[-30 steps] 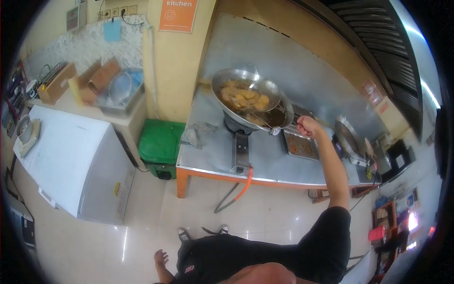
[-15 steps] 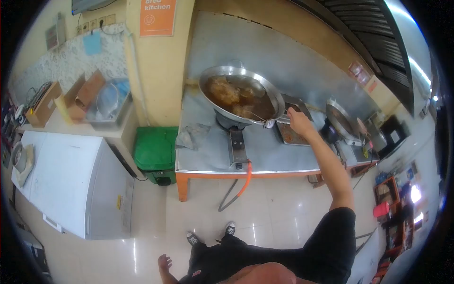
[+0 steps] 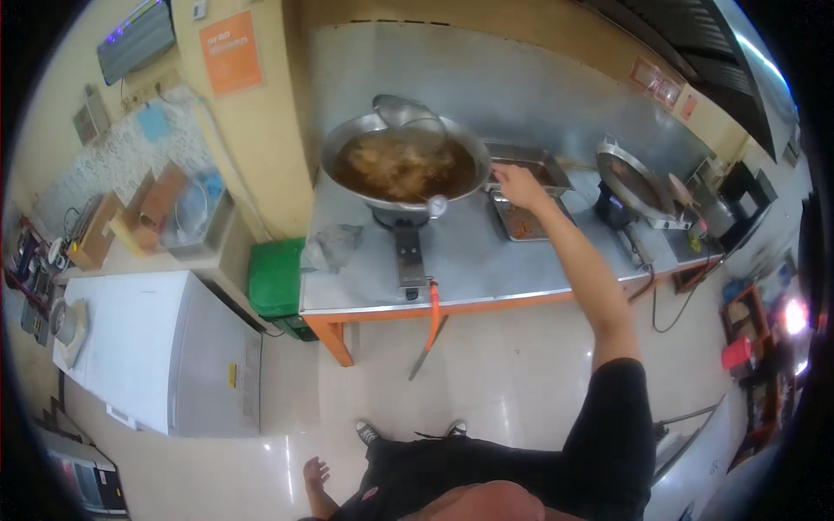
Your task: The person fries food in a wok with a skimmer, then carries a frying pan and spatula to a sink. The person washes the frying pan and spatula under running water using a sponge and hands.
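Note:
A wide metal wok sits on a burner, holding bubbling brown oil and pale frying food. A dial thermometer is fixed at its front rim. Above the wok's back rim, a round skimmer is raised and tilted. My right hand is closed beside the wok's right rim, apparently around the skimmer's handle, which is hard to make out. My left hand hangs low by my body, fingers apart, with nothing in it.
Metal trays lie right of the wok. Farther right stands a second wok. A grey cloth lies on the metal table. An orange hose hangs at its front. Left are a green bin and white freezer.
The skimmer has risen from the oil to above the back rim. The oil bubbles more over the food. My right hand has shifted with it; my left hand still hangs low.

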Available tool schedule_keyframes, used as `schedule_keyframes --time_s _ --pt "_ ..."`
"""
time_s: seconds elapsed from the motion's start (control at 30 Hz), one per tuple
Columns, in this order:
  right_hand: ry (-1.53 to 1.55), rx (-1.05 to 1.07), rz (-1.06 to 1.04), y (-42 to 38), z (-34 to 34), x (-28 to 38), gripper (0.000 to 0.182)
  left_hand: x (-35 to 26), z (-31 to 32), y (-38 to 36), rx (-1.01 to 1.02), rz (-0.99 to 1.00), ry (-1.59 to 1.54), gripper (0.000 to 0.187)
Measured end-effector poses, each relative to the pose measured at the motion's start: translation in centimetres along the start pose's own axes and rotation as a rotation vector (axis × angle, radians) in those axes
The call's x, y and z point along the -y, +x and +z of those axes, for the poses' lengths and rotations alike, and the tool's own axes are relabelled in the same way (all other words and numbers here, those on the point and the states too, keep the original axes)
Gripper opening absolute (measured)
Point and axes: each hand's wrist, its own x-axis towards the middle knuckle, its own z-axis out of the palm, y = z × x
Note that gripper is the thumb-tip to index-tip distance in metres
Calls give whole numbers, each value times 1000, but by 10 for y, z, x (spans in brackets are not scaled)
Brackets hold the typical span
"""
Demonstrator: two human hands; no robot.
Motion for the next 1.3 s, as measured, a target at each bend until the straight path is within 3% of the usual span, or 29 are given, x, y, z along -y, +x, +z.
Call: schedule_keyframes --time_s 0.07,0.13,0.23,0.27,0.37,0.47,0.5,0.6,0.67,0.77,0.87,1.0,1.07,1.13,1.23,1.3 --pt "50 -2 19 5 -13 -11 35 24 21 -8 18 -31 2 41" --pt "112 -88 -63 5 7 -72 34 73 54 -26 71 -72 -4 41" --pt "483 119 235 5 -15 -83 37 95 97 -27 95 -126 81 41" --pt "760 259 337 7 -7 -96 42 98 112 -28 77 -117 67 41" --pt "1221 287 461 -4 -1 -96 32 117 154 -50 75 -89 49 41" --pt "1508 233 590 2 -3 -122 29 125 185 -65 105 -88 38 41" --pt "1508 214 536 10 5 -148 27 127 193 -71 107 -94 31 41" --pt "1302 30 549 19 -16 -193 28 134 209 -82 101 -128 4 41" --pt "1021 21 495 32 -12 -251 26 138 222 -87 109 -158 -17 41" --pt "227 -206 297 36 22 -334 18 139 244 -85 143 -199 -41 41" --pt "12 -54 453 26 25 -359 21 126 273 -70 218 -198 -62 41" --pt "-155 72 522 22 43 -368 28 69 340 -34 379 -67 -100 41" --pt "-232 173 534 19 47 -359 33 -2 400 -1 244 -11 273 42" --pt "-276 196 581 17 95 -384 34 -63 447 -10 257 139 171 42" --pt "-134 189 622 -5 137 -385 37 -120 502 -43 299 256 35 42" --pt "-11 279 555 -25 159 -390 40 -118 518 -38 281 218 78 42"
